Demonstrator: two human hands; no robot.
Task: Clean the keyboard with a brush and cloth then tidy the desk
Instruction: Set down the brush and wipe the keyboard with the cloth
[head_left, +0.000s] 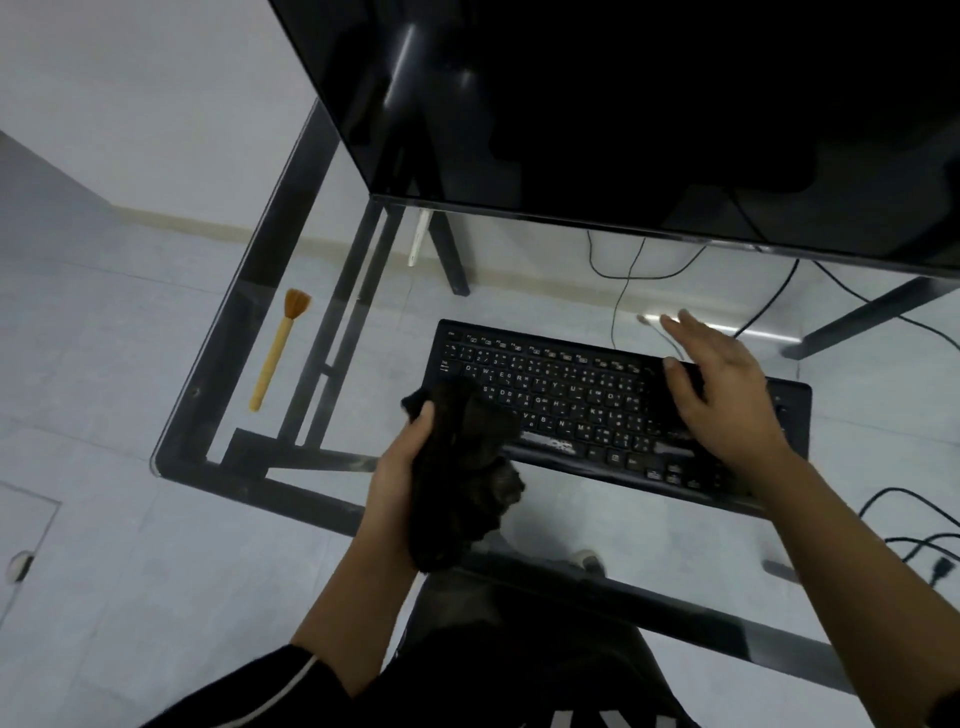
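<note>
A black keyboard (571, 395) lies on the glass desk (363, 525), angled down to the right. My left hand (400, 467) grips a bunched dark cloth (467, 467) at the keyboard's near left corner. Fingers spread, my right hand (722, 395) rests flat over the keyboard's right part and holds nothing. A yellow brush (278, 348) with brown bristles lies on the glass at the far left, apart from both hands, bristles pointing away from me.
A large black monitor (649, 114) stands behind the keyboard and overhangs it. Black cables (623, 280) run across the floor under the glass. The desk's dark frame (270, 244) marks its left edge. My dark-clothed lap shows below the front edge.
</note>
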